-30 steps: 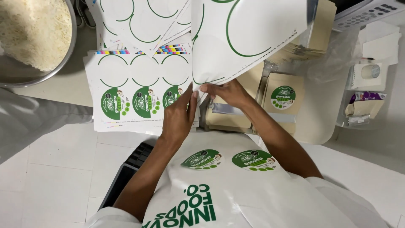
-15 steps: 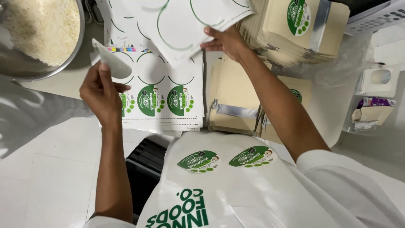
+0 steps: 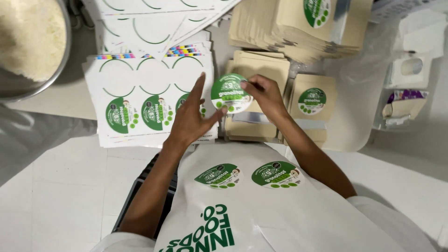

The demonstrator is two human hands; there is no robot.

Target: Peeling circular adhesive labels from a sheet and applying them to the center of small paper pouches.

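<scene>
Centre of frame, slightly above the middle: round green-and-white sticker (image 3: 231,93), held up between both hands over a stack of tan pouches (image 3: 261,70). Right hand (image 3: 263,93): fingertips pinched together on the sticker's right edge, wrist bent, forearm running down toward lower right. Left hand (image 3: 191,119): open, fingers spread and pointing up, thumb tip touching the sticker's lower left edge; forearm running down toward lower left. Left of the hands: pile of sticker sheets (image 3: 149,102), three stickers in the bottom row, empty circles above. Right of the hands: tan pouch already labelled (image 3: 311,100). Upper left corner: metal bowl of pale grains (image 3: 28,42). Lower centre: white apron (image 3: 261,214) with two round stickers stuck on.
</scene>
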